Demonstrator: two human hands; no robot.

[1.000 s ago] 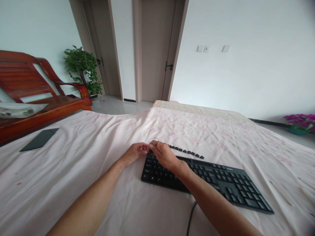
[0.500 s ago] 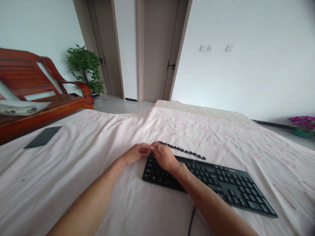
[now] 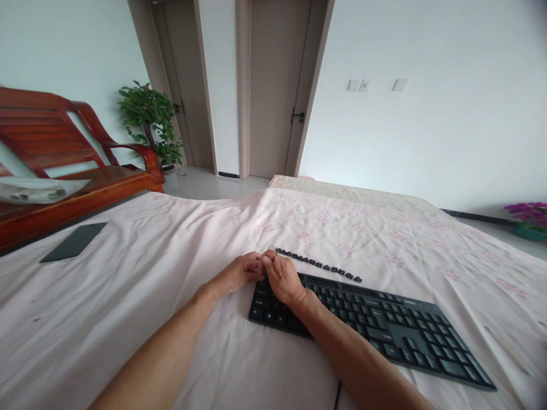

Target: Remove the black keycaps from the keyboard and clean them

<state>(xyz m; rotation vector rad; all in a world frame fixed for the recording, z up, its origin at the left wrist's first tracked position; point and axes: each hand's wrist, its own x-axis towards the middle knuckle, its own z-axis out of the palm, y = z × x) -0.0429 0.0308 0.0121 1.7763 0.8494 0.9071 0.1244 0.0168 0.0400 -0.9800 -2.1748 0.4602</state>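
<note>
A black keyboard (image 3: 401,333) lies at a slant on the pink-flowered cloth, its cable running out beneath my right forearm. My left hand (image 3: 245,270) is at the keyboard's far left corner with its fingers curled together. Right against it, my right hand (image 3: 285,280) is closed in a pinch over the same corner and covers some keys. Whatever the fingertips hold is hidden; a faint thin loop shows just above the right hand. Beyond the keyboard's back edge, several loose black keycaps (image 3: 318,265) stretch in a row.
A dark flat device (image 3: 74,242) like a phone or tablet lies on the cloth at left. At right is a thin pale stick (image 3: 507,349). A red wooden bench (image 3: 64,136), a potted plant (image 3: 147,114) and purple flowers (image 3: 530,213) stand beyond the cloth.
Both hands stay together at the keyboard's corner, with the right hand turned slightly. The keyboard, keycaps and stick appear a little lower and further right in view.
</note>
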